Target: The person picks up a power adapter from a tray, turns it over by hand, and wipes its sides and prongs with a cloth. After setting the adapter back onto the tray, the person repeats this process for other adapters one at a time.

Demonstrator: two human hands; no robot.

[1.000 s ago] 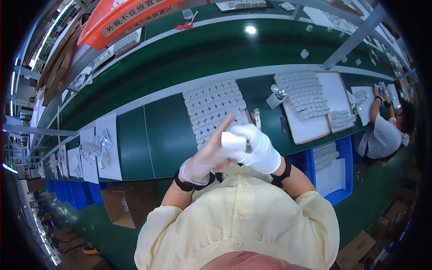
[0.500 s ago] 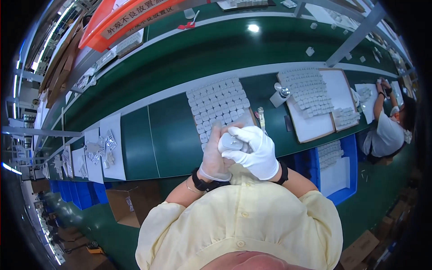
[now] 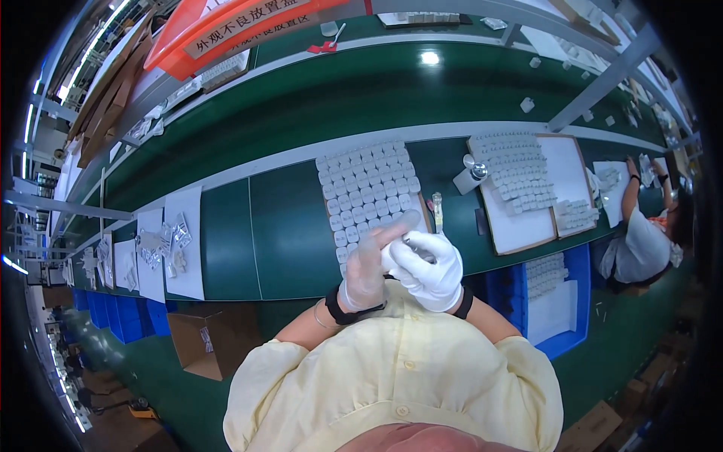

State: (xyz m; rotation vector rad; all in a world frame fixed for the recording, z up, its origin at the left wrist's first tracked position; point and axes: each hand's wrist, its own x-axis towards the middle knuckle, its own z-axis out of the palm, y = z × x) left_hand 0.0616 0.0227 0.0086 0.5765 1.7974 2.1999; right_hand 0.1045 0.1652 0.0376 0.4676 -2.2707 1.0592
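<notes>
In front of my chest my two gloved hands meet around a small, rounded white plastic part, now mostly hidden by the fingers. My left hand [image 3: 366, 267], in a thin translucent glove, has its fingers stretched up along the far side and seems to support the part. Curled in a white cloth glove, my right hand [image 3: 432, 273] pinches it with thumb and fingertips. Just beyond my hands, tight rows of similar white parts [image 3: 365, 184] lie on a board on the green bench. A narrow tool with a yellowish handle [image 3: 438, 215] lies right of the rows.
A pump bottle [image 3: 471, 177] stands near a cardboard tray [image 3: 566, 154] of white parts. A blue bin [image 3: 580, 301] sits below the bench edge, an orange bin [image 3: 181, 60] hangs at upper left. Another person [image 3: 640, 241] works at far right. White sheets [image 3: 184, 256] lie leftward.
My right fingers have curled further over the white part, whose flat face showed before and is now covered. My left fingers have straightened. The view has shifted slightly.
</notes>
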